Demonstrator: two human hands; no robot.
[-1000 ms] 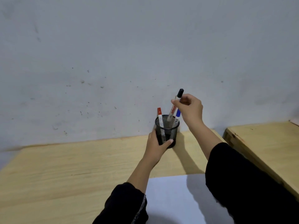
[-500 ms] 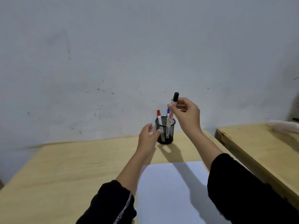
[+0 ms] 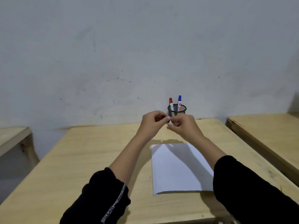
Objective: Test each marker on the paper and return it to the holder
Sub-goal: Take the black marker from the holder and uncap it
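A black mesh holder (image 3: 177,111) stands at the table's far edge by the wall, with a red-capped marker (image 3: 171,103) and a blue-capped marker (image 3: 179,101) upright in it. In front of the holder, my left hand (image 3: 152,123) and my right hand (image 3: 183,124) meet above the table, both closed on the black marker (image 3: 169,122). Only a short white and dark piece of it shows between my fingers. A white sheet of paper (image 3: 178,168) lies flat on the table below my hands.
The wooden table (image 3: 80,159) ends against a grey wall. A second wooden table (image 3: 267,131) stands close on the right with a narrow gap, and a third (image 3: 11,138) lies at the left.
My right hand lifted the black marker out of the holder and drew it toward me. My left hand let go of the holder and joined it on the marker.
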